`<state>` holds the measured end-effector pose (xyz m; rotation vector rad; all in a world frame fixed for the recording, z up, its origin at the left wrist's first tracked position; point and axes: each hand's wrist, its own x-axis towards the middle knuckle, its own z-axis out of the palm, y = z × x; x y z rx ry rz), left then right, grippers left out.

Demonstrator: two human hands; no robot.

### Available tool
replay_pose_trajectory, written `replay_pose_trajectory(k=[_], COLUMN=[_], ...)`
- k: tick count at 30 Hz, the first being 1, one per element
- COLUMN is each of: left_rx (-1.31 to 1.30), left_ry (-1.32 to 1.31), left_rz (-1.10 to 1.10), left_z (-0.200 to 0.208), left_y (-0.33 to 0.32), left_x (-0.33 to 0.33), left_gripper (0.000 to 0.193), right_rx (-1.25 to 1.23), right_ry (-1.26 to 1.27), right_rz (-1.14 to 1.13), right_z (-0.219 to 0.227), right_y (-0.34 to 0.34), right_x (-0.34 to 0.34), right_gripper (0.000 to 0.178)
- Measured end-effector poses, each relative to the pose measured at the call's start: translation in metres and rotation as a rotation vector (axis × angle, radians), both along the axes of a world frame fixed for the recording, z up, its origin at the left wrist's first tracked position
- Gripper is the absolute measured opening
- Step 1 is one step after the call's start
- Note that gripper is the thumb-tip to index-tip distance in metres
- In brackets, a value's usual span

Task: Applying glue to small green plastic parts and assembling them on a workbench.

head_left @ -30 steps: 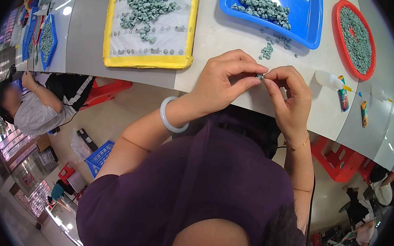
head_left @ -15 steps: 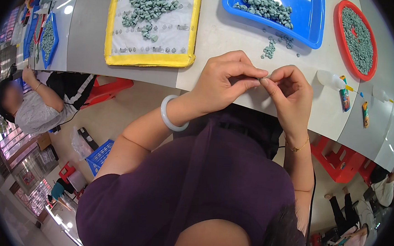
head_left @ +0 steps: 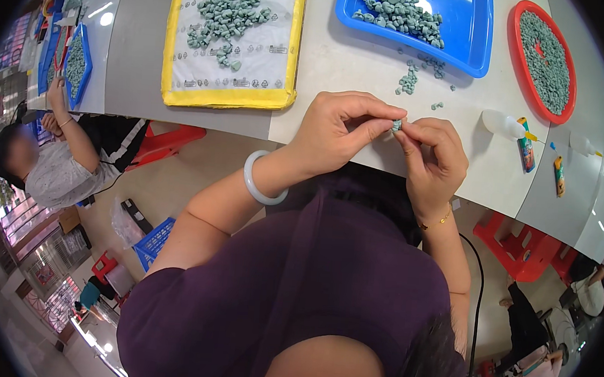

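Note:
My left hand (head_left: 337,129), with a pale bangle at its wrist, pinches a small grey-green stone piece (head_left: 396,126) between thumb and forefinger. From the other side, the closed fingertips of my right hand (head_left: 436,159) press against the same piece. Both hands meet just above the table's near edge. A few loose green stones (head_left: 407,82) lie on the white tabletop beyond the fingers. Behind them stands a blue tray (head_left: 459,49) partly filled with similar stones. To the left, a yellow-edged board (head_left: 231,99) covered in printed white sheeting carries a heap of green pieces (head_left: 233,15).
A red oval tray (head_left: 514,46) of small green stones sits at the right. Near it lie a white squeeze bottle (head_left: 500,124), a glue tube (head_left: 526,145) and a second small tube (head_left: 559,177). Another person (head_left: 65,165) sits at the far left; a red stool (head_left: 518,249) stands below the table.
My right hand has shifted slightly down and left, its fingers curling more. The green piece between my fingertips now shows more plainly. The person at the left has moved their arms.

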<state>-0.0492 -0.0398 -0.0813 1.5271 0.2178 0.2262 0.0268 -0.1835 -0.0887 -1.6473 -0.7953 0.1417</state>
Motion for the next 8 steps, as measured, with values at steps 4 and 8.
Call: replay_pose_trajectory(k=[4,8], left_rx=[-0.005,-0.067], left_ry=[0.051,0.052], left_rz=[-0.031,-0.011], left_z=[0.0002,0.0001], left_y=[0.0007,0.0002], left_x=[0.0008,0.0014], left_gripper=[0.017,0.016], right_rx=[-0.039,-0.08], right_ry=[0.014,0.016], right_rz=[0.008,0.021], right_z=[-0.0006,-0.0003], right_y=[-0.0017,-0.0018], right_x=[0.0005,0.0001], right_gripper=[0.013,0.013])
